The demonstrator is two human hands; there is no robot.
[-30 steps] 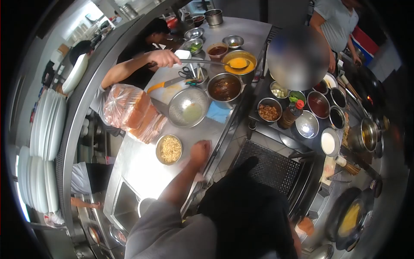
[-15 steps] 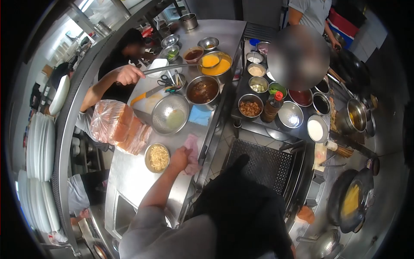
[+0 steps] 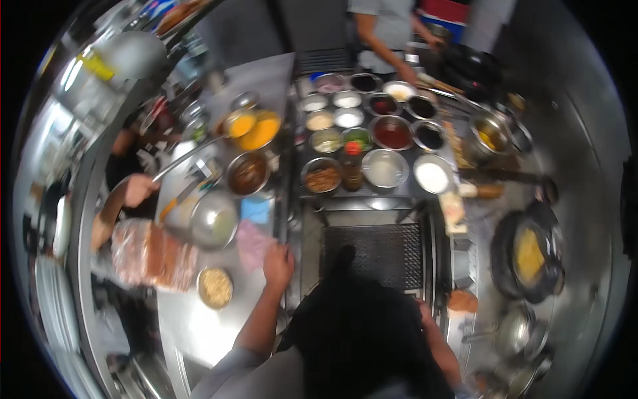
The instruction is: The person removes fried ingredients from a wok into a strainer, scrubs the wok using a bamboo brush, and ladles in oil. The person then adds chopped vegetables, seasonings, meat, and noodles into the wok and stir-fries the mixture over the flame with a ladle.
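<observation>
Left hand [image 3: 278, 263]: positioned at the edge of the steel counter [image 3: 242, 312], just beside a pink cloth [image 3: 250, 246]. A loose curl of the fingers is suggested, but detail is lost to blur; whether a fold is held or the cloth only touched cannot be told. Right hand [image 3: 427, 319]: low beside the dark apron [image 3: 369, 332] and partly hidden by it; neither opening nor contents can be told.

Cloth: spread on the counter, close to the aisle-side edge. For good handling, it is judged best gathered under the whole palm rather than pinched at a corner, with loose ends turned inward so that nothing is trailed over the edge. Strokes should be kept short, since little room is left on either side.

Near surroundings: a blue cloth [image 3: 255, 211] is noted just beyond the pink one; the two should not be dragged together. A large steel bowl [image 3: 207, 213] is seated beyond, and pale shredded food [image 3: 216, 288] is contained in a small bowl nearer the body. Its rim should be cleared by the forearm.

Farther out: a ladle [image 3: 193, 156] is held by another person's hand [image 3: 139, 191] near orange liquid [image 3: 264, 135]; that side is best avoided because of drips.
</observation>
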